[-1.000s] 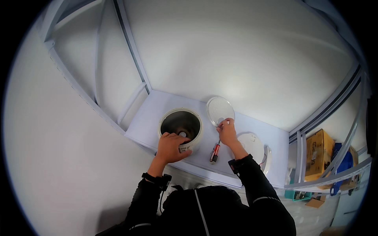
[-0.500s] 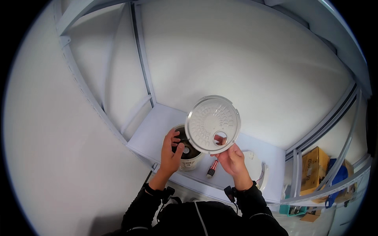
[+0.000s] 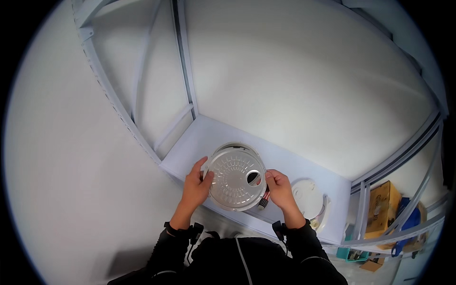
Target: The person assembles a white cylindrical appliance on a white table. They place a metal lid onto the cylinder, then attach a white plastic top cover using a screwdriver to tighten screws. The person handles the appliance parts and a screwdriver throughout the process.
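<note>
A round silver metal plate (image 3: pixel 235 183) with embossed rings of marks and one round hole sits over a light-coloured round pot (image 3: pixel 251 148), whose far rim shows behind it. Whether the plate touches the pot I cannot tell. My left hand (image 3: pixel 194 189) grips the plate's left edge, thumb on top. At the right edge, beside the hole, my right hand (image 3: pixel 281 190) pinches the rim between thumb and fingers. Partly under the plate lies a tool with a red and black handle (image 3: pixel 263 203), its other end hidden.
Right of my hands, a white round cover (image 3: pixel 308 197) and a curved white piece (image 3: pixel 326 214) lie on the pale table (image 3: pixel 190 142). Frame posts surround the table. Beyond its right end are a cardboard box (image 3: pixel 381 209), a blue bag (image 3: pixel 407 225) and a teal basket (image 3: pixel 354 255).
The plate has come down and left, from tilted up beside the pot to lying over it. My left hand has moved from the pot's opening to the plate's edge.
</note>
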`<state>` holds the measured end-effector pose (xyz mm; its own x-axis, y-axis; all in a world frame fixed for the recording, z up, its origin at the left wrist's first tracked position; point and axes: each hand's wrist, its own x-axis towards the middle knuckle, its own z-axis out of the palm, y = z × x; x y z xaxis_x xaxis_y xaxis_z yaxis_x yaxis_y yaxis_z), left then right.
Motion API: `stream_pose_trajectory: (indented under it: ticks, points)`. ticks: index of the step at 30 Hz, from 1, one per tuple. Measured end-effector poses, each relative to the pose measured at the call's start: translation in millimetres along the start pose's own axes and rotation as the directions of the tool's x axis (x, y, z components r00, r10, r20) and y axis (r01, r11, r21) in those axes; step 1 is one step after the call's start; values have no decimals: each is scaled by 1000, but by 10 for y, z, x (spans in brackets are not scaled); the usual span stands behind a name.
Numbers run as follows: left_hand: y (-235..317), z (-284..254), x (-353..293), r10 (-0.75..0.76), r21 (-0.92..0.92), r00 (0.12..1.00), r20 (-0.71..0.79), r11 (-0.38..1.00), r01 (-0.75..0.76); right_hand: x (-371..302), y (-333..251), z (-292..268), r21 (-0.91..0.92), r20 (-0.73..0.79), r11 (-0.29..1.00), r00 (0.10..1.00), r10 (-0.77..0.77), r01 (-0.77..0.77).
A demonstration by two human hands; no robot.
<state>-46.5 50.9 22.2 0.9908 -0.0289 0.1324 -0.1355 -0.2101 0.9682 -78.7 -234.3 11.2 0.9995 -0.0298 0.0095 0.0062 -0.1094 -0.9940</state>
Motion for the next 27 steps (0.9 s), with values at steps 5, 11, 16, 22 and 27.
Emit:
stream_pose_trajectory:
  ticks: [5, 11, 16, 22, 27]
  points:
    - [-147, -121, -92, -121, 140, 988, 98, 984, 107, 18, 72, 109, -89, -100, 995, 994, 39, -48]
    - [-380, -79, -92, -118, 150, 989, 84, 983, 104, 32, 179, 142, -66, -127, 998, 992, 6, -15]
    - [-442, -21, -60, -56, 197, 998, 41, 979, 47, 6, 170, 195, -82, -117, 997, 993, -22, 13]
    - [-466, 120, 53, -51, 154, 999, -6, 987, 51, 101, 297, 251, -238, -167, 966, 975, -146, 104]
    - [-275, 199, 170, -93, 274, 995, -47, 956, 103, 297, 310, 350, -463, -190, 820, 866, -462, 336]
